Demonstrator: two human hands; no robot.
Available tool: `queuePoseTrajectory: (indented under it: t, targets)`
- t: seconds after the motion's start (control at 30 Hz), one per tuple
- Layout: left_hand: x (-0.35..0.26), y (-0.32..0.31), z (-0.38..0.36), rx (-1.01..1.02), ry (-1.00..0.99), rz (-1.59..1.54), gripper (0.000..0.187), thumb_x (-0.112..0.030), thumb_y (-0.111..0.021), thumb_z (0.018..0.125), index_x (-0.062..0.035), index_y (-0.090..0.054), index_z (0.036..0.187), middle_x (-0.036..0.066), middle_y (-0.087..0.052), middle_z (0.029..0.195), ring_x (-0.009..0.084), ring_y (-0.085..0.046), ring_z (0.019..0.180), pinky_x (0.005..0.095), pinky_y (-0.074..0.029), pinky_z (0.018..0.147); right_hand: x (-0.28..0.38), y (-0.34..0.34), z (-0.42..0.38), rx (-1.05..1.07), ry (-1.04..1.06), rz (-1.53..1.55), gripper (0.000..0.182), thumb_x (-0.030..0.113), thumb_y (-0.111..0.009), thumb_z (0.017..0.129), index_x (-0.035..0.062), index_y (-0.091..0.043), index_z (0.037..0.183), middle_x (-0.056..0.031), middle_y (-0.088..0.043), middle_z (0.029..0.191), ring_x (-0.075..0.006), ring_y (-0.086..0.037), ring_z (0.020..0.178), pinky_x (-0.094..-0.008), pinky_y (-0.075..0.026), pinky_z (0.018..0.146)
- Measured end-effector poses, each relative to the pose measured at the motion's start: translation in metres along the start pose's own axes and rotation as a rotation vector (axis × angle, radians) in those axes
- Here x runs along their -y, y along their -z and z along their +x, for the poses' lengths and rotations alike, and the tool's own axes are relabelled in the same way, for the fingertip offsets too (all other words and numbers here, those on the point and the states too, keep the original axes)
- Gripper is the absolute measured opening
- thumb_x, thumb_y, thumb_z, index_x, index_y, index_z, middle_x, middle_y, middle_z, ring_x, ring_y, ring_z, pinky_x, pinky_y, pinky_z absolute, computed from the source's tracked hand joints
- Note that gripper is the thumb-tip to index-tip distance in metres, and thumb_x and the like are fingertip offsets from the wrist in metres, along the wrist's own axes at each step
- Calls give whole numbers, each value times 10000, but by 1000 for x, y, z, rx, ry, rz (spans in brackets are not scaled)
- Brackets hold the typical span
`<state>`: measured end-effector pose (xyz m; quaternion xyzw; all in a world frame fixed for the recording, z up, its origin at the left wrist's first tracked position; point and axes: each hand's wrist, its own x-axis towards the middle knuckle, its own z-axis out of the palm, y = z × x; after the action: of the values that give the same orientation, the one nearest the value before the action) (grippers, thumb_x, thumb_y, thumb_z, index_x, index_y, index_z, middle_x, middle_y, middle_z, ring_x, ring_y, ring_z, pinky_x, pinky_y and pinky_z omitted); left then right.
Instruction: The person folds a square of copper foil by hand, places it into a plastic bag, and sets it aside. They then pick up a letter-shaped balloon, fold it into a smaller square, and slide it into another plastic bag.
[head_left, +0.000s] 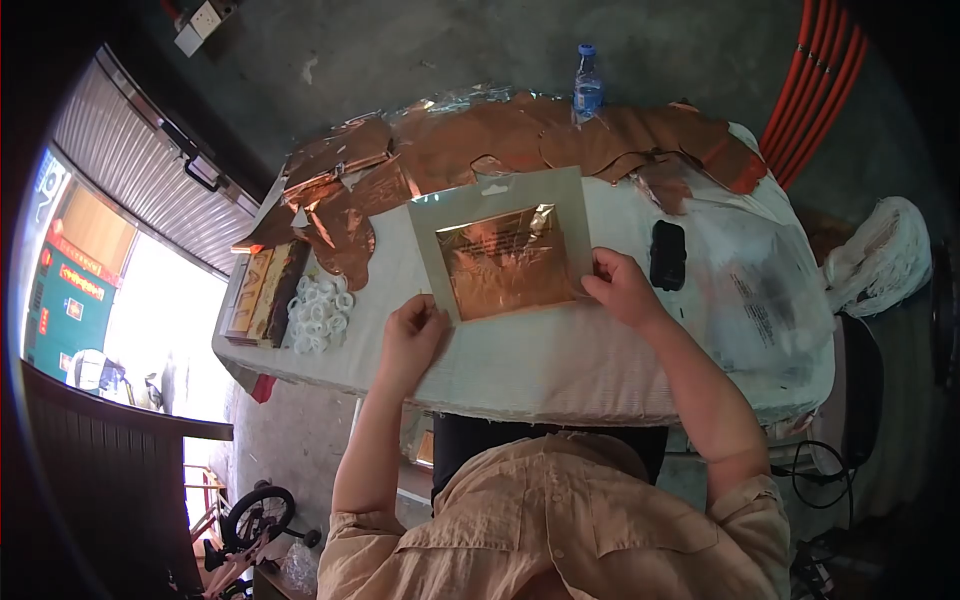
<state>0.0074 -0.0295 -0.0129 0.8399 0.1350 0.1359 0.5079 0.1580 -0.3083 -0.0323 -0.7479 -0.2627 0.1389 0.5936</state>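
Note:
A flat package [508, 262] with a pale grey border, a hang hole at its top and a shiny copper-coloured middle is held tilted above the table. My left hand [414, 332] is closed, pinching it at the lower left corner. On its right edge, the thumb and fingers of my right hand [622, 286] are closed too. Fine dark print shows across the copper-coloured part, too small to read. Copper-coloured foil pouches or sheets [465, 150] lie overlapping along the far side of the table.
On the white-covered table [540, 375], white rings [320, 312] lie in a heap beside a box of strips [262, 295] at left. A black phone [667, 255] and a clear plastic bag [755, 310] lie at right. A water bottle [587, 85] stands at the back.

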Motion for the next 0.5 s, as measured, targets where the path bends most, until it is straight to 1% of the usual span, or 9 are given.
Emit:
queuePoseTrajectory:
  t: [0.03,0.07,0.1,0.13,0.2,0.3,0.37,0.43,0.5]
  targets:
    - [1,1,0,0,-3,0,114,-73,-585,834,36,-561,809,16,-525,641,88,-453,592,272,-398,563,-5,2,1,56,-41,117,128,2,-551,845,-7,-587,968,21,-620,862,-48,-549,737,-210,-446,667]
    - [1,3,-2,47,27,-58,74,-59,-590,831,9,-572,809,-19,-537,678,59,-460,625,239,-388,579,1,2,0,55,-39,116,128,2,-551,845,-7,-587,968,21,-620,862,-48,-549,737,-210,-446,667]
    - [0,3,-3,92,58,-116,37,-46,-595,829,-18,-583,808,-55,-548,714,30,-467,658,206,-379,596,7,1,-2,64,-55,240,147,7,-555,847,3,-586,991,20,-620,894,-48,-557,772,-206,-449,688]
    - [-2,5,-5,87,57,-116,37,-46,-595,829,-18,-583,808,-55,-548,714,30,-467,658,206,-379,596,13,1,-4,74,-71,364,168,12,-560,849,13,-585,1015,19,-620,926,-48,-565,807,-202,-452,709]
    - [-13,9,-9,164,185,-343,15,-34,-581,817,-32,-594,825,-53,-542,707,37,-475,666,203,-382,614,18,3,-6,112,-97,397,192,18,-556,852,10,-582,1041,7,-626,957,-55,-571,838,-212,-455,744]
    - [-7,10,-11,194,209,-433,38,-28,-565,811,-32,-598,829,-58,-540,701,41,-484,669,204,-384,629,23,6,-8,150,-142,428,229,24,-558,852,5,-571,1080,-12,-630,998,-69,-582,878,-227,-465,788]
    - [-8,12,-15,209,188,-385,81,-25,-557,811,-23,-608,873,-44,-562,746,51,-501,692,213,-401,651,22,7,-8,159,-158,425,243,24,-564,851,2,-563,1093,-19,-629,1010,-75,-588,886,-232,-470,797]
    - [-5,12,-17,219,168,-338,127,-22,-548,810,-13,-619,916,-30,-584,791,60,-518,716,222,-417,673,18,6,-8,161,-90,550,253,19,-567,847,-1,-560,1100,-28,-627,1024,-84,-595,901,-238,-474,827]
    - [-2,6,-15,193,130,-565,166,-111,-576,868,-9,-601,997,-6,-612,845,59,-535,714,227,-421,638,23,3,-9,159,-70,538,275,32,-570,843,11,-550,1116,-24,-628,1022,-85,-594,897,-236,-469,830]
